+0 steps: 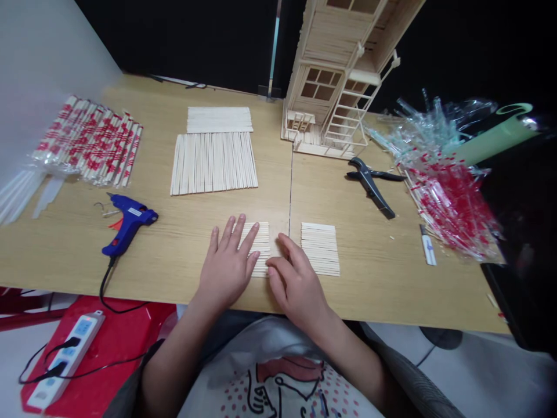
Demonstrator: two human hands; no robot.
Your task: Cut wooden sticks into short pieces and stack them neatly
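Flat on a small panel of pale sticks (261, 248) lies my left hand (227, 264), its fingers spread over the panel's left part. My right hand (297, 278) is at that panel's right edge, fingers apart and slightly bent, with the fingertips near the edge. Just right of my right hand is a second small stick panel (320, 249). Farther back sit a wide panel of upright sticks (214, 164) and a narrower panel of level sticks (219, 119) behind it.
A blue glue gun (127, 223) and wrapped chopsticks (91, 139) are at the left. A wooden model house (324, 87) stands at the back. Black pliers (372, 184), a marker (428, 246) and plastic wrappers (461, 203) lie at the right.
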